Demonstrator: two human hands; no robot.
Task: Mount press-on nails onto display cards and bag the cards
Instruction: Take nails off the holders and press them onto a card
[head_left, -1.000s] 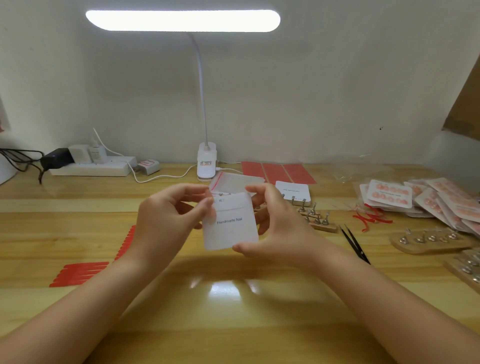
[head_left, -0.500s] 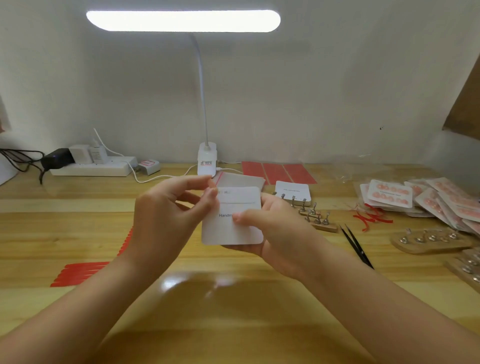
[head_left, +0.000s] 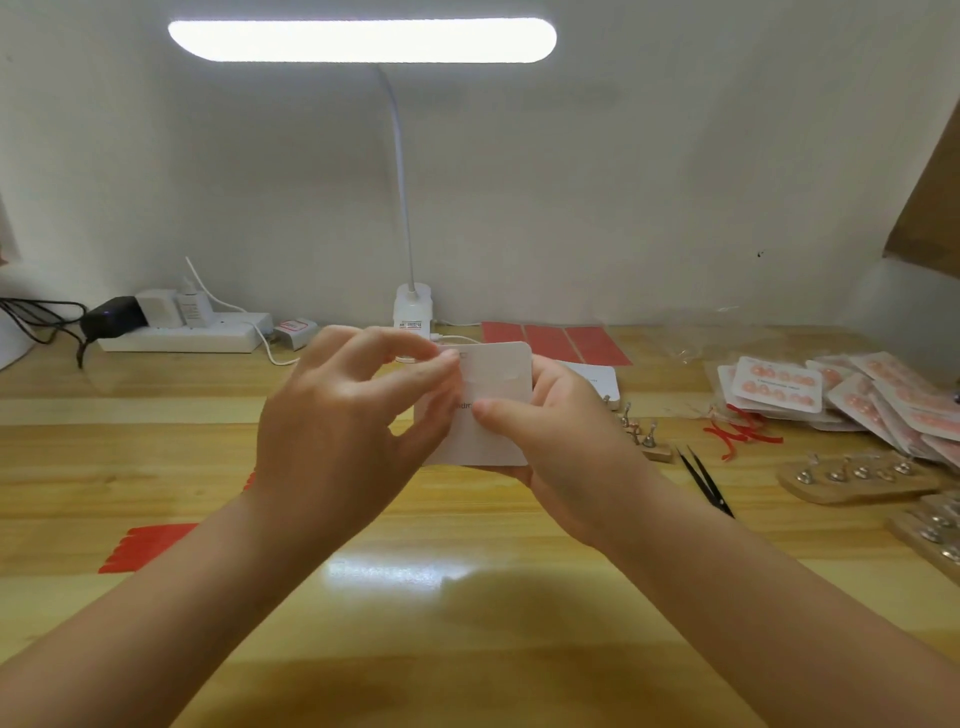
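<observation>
White display card (head_left: 496, 379) is held above the counter (head_left: 467, 623), right hand (head_left: 550, 441) gripping it, left hand (head_left: 343, 421) pinching its left edge.

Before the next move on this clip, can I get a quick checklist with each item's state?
1. White card held by right hand: ok.
2. Left hand pinching at card's top left: ok.
3. Nails mounted on this card: not ok, face looks blank.
4. Tweezers lying free on the table: ok.
5. Finished bagged cards stacked at right: ok.
6. Adhesive on card: cannot tell.
</observation>
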